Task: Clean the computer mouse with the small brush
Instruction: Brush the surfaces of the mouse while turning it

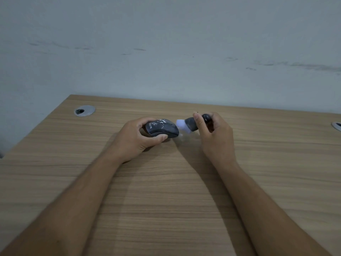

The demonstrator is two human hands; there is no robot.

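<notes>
A dark computer mouse (163, 128) with white dust specks on its top rests on the wooden desk (166, 191), near the middle. My left hand (137, 140) grips it from the left, thumb along its near side. My right hand (215, 134) holds a small brush (191, 124) with a dark body and a short white bristle head. The bristles point left and sit just off the mouse's right end. A faint patch of white dust lies on the desk below the bristles.
A silver cable grommet (84, 110) is set into the desk at the back left. Another grommet (336, 125) shows at the right edge. A pale wall (166, 52) stands right behind the desk's far edge.
</notes>
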